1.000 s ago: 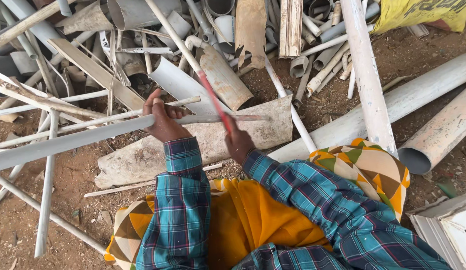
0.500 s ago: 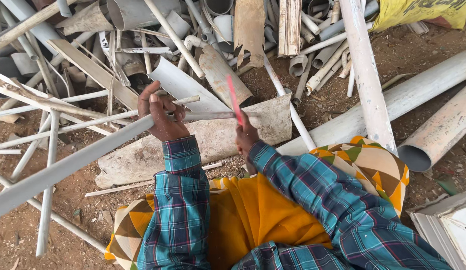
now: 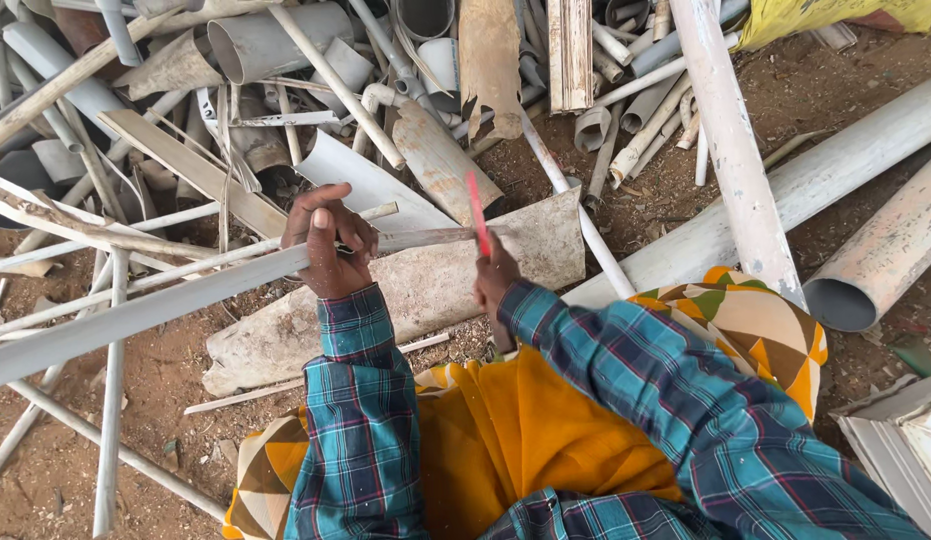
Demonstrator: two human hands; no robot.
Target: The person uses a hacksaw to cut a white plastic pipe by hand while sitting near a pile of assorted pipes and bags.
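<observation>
My left hand (image 3: 331, 240) grips a long grey plastic strip (image 3: 146, 308) that runs from the lower left up to the middle of the view. Its right end rests over a broad dirty sheet of split pipe (image 3: 416, 295) lying on the ground. My right hand (image 3: 496, 280) holds a thin red blade (image 3: 477, 212) upright, its lower end at the strip's tip. Both sleeves are teal plaid, above orange cloth on my lap.
A heap of cut white and grey pipes (image 3: 286, 45) fills the top of the view. Two large pipes (image 3: 866, 250) lie at the right, with a long white pipe (image 3: 731, 140) across them. Thin white rods (image 3: 111, 400) lie on the brown dirt at the left.
The red blade has swung from a slant to nearly upright and shifted right. The long strip's left end has dropped lower in view while my left hand keeps its hold.
</observation>
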